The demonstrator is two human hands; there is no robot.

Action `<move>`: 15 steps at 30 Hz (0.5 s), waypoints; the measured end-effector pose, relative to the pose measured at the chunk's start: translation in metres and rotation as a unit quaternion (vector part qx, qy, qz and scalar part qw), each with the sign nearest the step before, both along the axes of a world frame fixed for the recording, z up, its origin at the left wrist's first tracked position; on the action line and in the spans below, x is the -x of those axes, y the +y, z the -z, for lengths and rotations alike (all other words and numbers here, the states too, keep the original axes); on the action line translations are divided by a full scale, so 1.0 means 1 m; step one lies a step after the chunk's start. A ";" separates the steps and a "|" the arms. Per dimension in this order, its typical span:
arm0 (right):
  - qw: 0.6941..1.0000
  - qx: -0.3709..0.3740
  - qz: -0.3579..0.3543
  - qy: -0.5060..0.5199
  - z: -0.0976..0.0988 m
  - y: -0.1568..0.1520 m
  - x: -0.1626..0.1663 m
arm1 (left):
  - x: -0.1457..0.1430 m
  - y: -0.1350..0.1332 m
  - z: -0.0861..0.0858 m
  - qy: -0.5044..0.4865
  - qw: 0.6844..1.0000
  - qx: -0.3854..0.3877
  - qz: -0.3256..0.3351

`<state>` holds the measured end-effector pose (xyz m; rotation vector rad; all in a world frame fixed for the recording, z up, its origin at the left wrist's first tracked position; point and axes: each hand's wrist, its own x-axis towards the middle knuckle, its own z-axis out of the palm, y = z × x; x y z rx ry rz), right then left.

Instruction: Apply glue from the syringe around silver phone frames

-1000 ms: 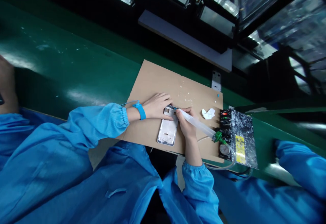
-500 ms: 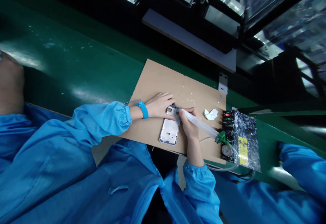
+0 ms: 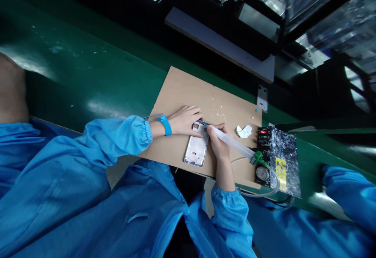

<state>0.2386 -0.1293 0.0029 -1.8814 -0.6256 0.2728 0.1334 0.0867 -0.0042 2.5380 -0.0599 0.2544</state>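
A silver-grey phone frame point(image 3: 196, 148) lies flat on a brown cardboard sheet point(image 3: 179, 89). My left hand point(image 3: 187, 121), with a blue wrist strap point(image 3: 166, 126) behind it, holds the frame at its upper left, thumb across its face. In my right hand point(image 3: 219, 140) is a translucent dispensing syringe point(image 3: 233, 142), gripped near its tip. The tip points at the frame's top edge; whether it touches is too small to tell. A green cap point(image 3: 257, 157) at the syringe's rear joins a clear hose point(image 3: 276, 181).
A paint-spattered dispenser box point(image 3: 282, 160) with a gauge stands right of the cardboard. Crumpled white tissue point(image 3: 244, 131) and small white specks lie on the sheet. Another phone frame point(image 3: 262, 98) lies beyond its far right corner. Blue-sleeved people sit at both sides.
The other phone frame beyond the cardboard has shifted slightly to the right. Both my hands, the held frame and the syringe stay almost where they were.
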 end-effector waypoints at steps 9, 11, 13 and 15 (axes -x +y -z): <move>1.000 0.009 0.004 -0.012 -0.002 0.001 -0.001 | 0.000 0.001 -0.001 -0.001 1.000 0.001 -0.001; 1.000 0.008 0.004 -0.011 -0.003 0.001 0.000 | 0.000 0.001 -0.001 0.002 1.000 0.000 -0.001; 1.000 0.006 0.003 -0.013 -0.004 0.001 0.000 | 0.000 0.001 -0.001 0.005 1.000 0.001 -0.001; 1.000 0.003 0.003 -0.015 -0.005 0.001 0.001 | 0.001 0.000 -0.002 0.006 1.000 0.004 -0.001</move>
